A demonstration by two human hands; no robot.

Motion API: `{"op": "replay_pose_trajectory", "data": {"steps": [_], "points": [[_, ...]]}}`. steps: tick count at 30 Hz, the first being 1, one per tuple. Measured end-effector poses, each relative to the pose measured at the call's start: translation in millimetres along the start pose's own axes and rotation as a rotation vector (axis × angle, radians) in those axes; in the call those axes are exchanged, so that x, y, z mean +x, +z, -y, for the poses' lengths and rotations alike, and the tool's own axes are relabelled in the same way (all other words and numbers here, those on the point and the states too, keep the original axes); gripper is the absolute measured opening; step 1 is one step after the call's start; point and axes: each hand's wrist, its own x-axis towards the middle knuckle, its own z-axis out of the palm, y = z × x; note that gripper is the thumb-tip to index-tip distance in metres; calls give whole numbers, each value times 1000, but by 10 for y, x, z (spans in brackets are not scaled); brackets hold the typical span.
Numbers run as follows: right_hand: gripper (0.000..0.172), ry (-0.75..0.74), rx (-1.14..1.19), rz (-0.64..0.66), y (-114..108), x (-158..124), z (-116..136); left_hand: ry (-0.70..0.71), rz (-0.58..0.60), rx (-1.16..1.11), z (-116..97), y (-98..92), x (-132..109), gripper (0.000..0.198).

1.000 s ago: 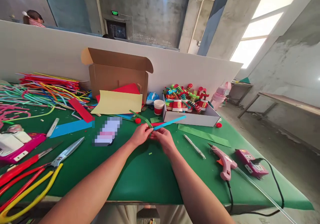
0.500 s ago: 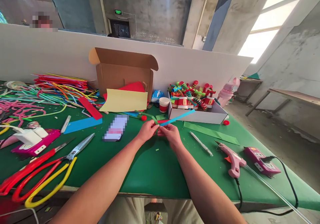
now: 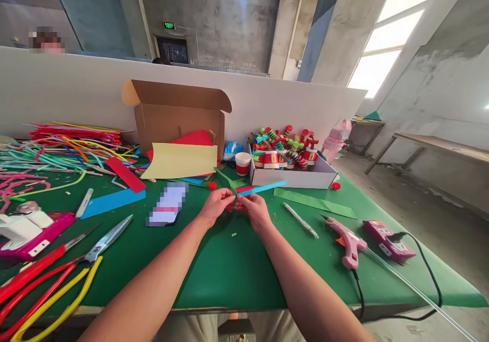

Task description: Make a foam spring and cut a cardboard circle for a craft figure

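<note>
Over the middle of the table my left hand [image 3: 217, 205] is closed in a pinch on a narrow green paper strip [image 3: 226, 179], which rises up and to the left from the fingertips. Close beside it, my right hand [image 3: 255, 210] pinches a narrow blue paper strip [image 3: 267, 186] that points out to the right. Both sets of fingertips meet where the two strips come together; whether the strips are joined there is hidden. A piece of red paper [image 3: 244, 189] shows just behind the fingers.
Scissors [image 3: 109, 235], a phone [image 3: 168, 203] and pipe cleaners [image 3: 72, 146] are on the left. Behind stand a cardboard box [image 3: 175, 113], paper cups [image 3: 243, 164] and a white box [image 3: 294, 178] of crafted figures. Right: a pen [image 3: 301, 220], green strip [image 3: 315, 202], glue gun [image 3: 347, 240], power strip [image 3: 388, 241].
The view has shifted slightly, so the table appears further left and lower. The blue strip has tipped flatter, and the green strip stands more upright. Both hands stay together.
</note>
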Motion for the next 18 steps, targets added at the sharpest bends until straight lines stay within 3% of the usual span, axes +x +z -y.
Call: {"op": "replay_pose_trajectory", "data": {"steps": [5,9,18], "points": [[26,-53,-23,13,8,2,-18,-22,-23,-20,7,22,-3,35],[26,-56,-1,97,-2,-1,4,13,-66,-20,-22,0,-2,36],[30,74,193,114,-53,64,-19,36,13,-32,-45,15,-29,33]]}}
